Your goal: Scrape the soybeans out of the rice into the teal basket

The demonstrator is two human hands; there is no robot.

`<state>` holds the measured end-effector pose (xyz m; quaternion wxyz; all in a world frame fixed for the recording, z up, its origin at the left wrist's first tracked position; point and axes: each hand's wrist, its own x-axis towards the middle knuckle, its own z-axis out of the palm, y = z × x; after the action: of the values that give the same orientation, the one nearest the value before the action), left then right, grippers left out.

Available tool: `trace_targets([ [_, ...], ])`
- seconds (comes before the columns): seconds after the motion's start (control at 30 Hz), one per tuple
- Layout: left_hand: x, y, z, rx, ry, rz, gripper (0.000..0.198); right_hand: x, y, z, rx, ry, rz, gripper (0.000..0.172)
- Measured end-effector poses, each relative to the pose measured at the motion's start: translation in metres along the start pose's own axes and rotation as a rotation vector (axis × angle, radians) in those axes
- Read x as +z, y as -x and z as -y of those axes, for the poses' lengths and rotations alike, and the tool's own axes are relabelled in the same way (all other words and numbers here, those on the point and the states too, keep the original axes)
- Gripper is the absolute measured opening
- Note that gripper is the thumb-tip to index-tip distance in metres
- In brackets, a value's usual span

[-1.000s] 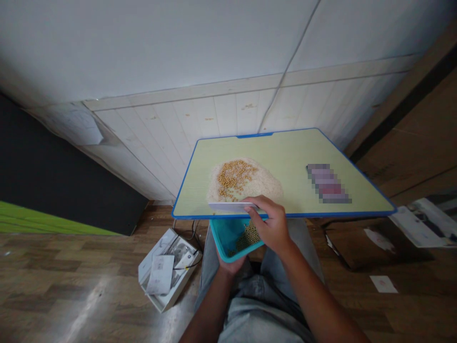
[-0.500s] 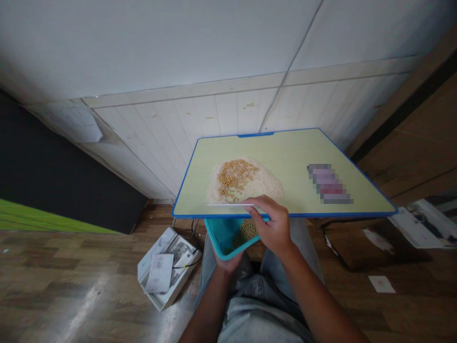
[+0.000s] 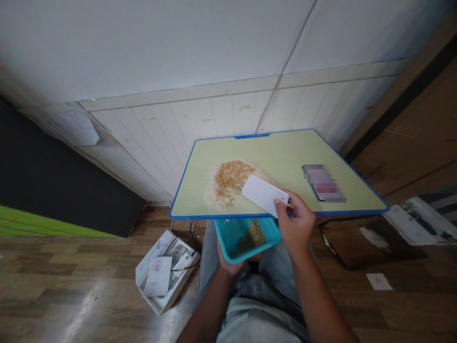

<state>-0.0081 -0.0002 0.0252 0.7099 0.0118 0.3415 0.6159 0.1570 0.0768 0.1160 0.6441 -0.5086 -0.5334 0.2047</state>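
My right hand pinches a white flat card by one end and holds it tilted above the near edge of a small green table with a blue rim. A heap of white rice topped with yellow beans lies on the table just left of the card. Below the table's front edge, my left hand holds a teal tray from underneath. A pile of beans lies in the tray's right corner.
A blurred flat object lies on the table's right side. On the wooden floor to the left is an open white box with papers and a cable. Cardboard and papers lie at the right. A white panelled wall stands behind the table.
My right hand has lifted the card off the table edge and moved right, turning its flat face up. The teal tray has shifted slightly to the right.
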Motion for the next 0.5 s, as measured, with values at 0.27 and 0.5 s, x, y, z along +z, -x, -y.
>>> trace_targets([
  [0.27,-0.0021,-0.0032,-0.0002,-0.051,0.015,0.003,0.068,0.0074,0.0062,0.0017,-0.019,0.007,0.100,0.023],
  [0.5,-0.0020,-0.0043,0.0005,-0.076,0.015,-0.018,0.063,0.0054,0.0067,0.0038,-0.016,-0.014,0.114,0.021],
])
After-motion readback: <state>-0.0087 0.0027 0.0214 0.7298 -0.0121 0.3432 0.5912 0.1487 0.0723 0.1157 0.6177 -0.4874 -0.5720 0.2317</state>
